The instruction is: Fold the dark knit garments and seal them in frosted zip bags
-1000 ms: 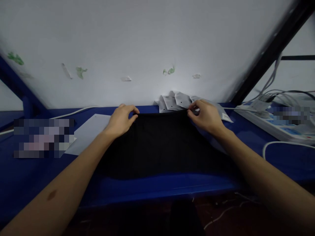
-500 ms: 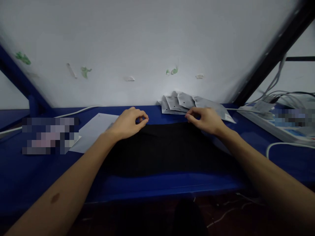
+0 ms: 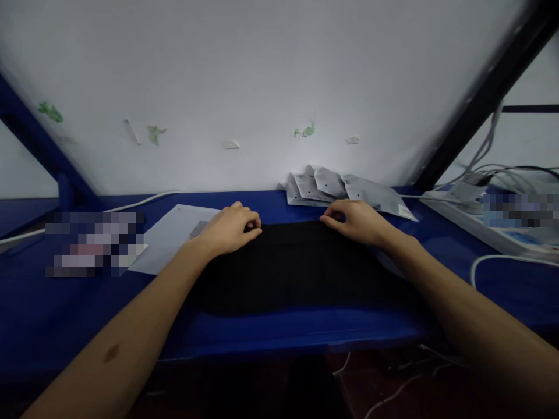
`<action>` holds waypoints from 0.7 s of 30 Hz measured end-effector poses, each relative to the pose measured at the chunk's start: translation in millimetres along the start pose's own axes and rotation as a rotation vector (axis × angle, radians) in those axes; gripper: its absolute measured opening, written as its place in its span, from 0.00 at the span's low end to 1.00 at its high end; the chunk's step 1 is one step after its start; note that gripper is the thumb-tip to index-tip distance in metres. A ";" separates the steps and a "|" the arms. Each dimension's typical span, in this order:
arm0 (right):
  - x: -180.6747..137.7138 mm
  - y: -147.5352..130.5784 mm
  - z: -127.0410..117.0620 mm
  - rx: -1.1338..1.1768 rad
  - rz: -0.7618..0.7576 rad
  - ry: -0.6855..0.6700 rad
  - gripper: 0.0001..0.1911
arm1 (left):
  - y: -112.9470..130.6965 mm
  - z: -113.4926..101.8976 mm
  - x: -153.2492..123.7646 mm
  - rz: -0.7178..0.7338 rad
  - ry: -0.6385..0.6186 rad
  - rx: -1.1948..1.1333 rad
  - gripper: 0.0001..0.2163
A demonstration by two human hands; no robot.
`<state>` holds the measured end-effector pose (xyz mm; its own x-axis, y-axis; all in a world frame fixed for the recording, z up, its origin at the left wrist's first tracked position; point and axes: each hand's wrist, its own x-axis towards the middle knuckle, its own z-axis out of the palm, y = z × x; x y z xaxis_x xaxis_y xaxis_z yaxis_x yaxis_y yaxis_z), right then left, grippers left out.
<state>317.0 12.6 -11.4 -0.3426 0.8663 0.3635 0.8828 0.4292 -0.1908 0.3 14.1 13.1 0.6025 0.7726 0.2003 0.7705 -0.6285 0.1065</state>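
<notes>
A black cloth (image 3: 297, 267) lies spread on the blue table (image 3: 279, 331) in front of me. My left hand (image 3: 233, 228) is closed at its far left corner, thumb against curled fingers. At the far right corner, my right hand (image 3: 356, 221) pinches the cloth's edge between thumb and fingers. The far edge runs fairly straight between both hands. Part of the cloth's right side is covered by my right forearm.
Several grey plastic bags (image 3: 327, 186) overlap behind my right hand. A white sheet (image 3: 168, 235) with a printed label lies left, beside a blurred-out object (image 3: 94, 244). Cables and a white tray (image 3: 467, 224) are at right. A white wall (image 3: 262, 87) stands behind the table.
My right hand has moved a little to the left and closer to my left hand along the cloth's far edge. The view has shifted slightly.
</notes>
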 end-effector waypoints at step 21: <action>-0.3 5.1 2.6 -0.016 0.059 -0.029 0.22 | -5.0 2.6 1.2 -0.003 0.017 0.008 0.08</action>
<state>320.8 15.2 -14.8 -0.2985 0.8973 0.3251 0.9069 0.3728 -0.1962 -2.3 18.5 10.3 0.5963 0.7729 0.2169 0.7741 -0.6252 0.0999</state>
